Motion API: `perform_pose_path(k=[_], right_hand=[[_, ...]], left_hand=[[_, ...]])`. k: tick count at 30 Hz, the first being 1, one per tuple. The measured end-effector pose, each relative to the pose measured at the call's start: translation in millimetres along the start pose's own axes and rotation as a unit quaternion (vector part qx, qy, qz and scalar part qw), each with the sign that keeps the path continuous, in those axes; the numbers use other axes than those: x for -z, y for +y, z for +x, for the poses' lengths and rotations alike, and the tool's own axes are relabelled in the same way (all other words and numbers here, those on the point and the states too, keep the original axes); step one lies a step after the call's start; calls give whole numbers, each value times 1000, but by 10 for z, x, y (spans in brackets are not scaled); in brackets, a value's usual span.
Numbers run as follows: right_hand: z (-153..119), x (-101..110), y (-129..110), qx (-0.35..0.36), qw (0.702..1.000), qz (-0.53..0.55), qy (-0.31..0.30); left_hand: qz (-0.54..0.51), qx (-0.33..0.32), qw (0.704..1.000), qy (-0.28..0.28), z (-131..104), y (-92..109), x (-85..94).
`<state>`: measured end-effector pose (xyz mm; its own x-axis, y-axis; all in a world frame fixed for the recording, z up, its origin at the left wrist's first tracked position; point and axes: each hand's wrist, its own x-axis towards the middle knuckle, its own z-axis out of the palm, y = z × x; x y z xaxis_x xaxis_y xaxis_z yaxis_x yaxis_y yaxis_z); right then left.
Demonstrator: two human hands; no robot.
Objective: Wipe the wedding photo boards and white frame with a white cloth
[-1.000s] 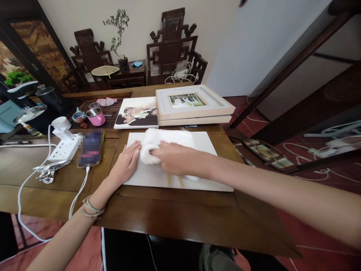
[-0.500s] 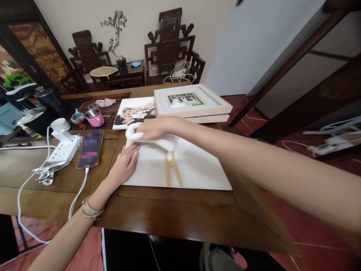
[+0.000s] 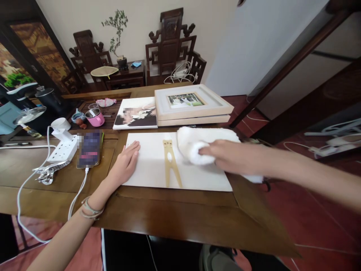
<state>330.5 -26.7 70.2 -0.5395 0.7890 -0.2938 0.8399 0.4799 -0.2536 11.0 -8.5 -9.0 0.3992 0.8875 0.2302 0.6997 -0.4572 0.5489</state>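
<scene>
A flat white board with a tan, two-legged strip down its middle lies on the wooden table. My left hand rests with fingers stretched out on the board's left edge. Over the board's right half, my right hand grips a bunched white cloth, part of which hangs past the right edge. The cloth hides the board's upper right corner. Motion blurs the right hand somewhat.
Behind the board lie a photo panel and stacked wooden picture frames. Left of it are a phone on a cable, a white power strip, a silver tool and a pink mug.
My right hand has swept the cloth from the board's upper left to its right side, uncovering the top of the tan strip. My left hand stays in place.
</scene>
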Motion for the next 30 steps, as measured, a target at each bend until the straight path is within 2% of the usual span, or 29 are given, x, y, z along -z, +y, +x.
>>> perform_pose_path(k=[4,7,11,16,19,22,27,30], right_hand=[[-469,-375,-236,32,999,32,9],[-569,-420,-310,52,998,28,5],[-271,-257,-185,50,998,-22,-14],[256,-186,97,62,994,-84,46],[300,-242,95,57,992,-96,63],[78,-367,-56,68,992,-83,68],[-446,-707,-331,84,995,-24,53],[-568,-800,-364,73,996,22,48]], left_hand=[[0,-2,1000,0,0,-4,-2],[2,-2,1000,1,2,-6,-8],[5,-5,1000,2,4,-9,-12],[5,-4,1000,2,3,-11,0],[2,-5,1000,1,4,-7,8],[3,-4,1000,-1,6,-4,8],[8,-6,1000,-5,7,-8,-3],[9,-6,1000,-2,7,-8,-5]])
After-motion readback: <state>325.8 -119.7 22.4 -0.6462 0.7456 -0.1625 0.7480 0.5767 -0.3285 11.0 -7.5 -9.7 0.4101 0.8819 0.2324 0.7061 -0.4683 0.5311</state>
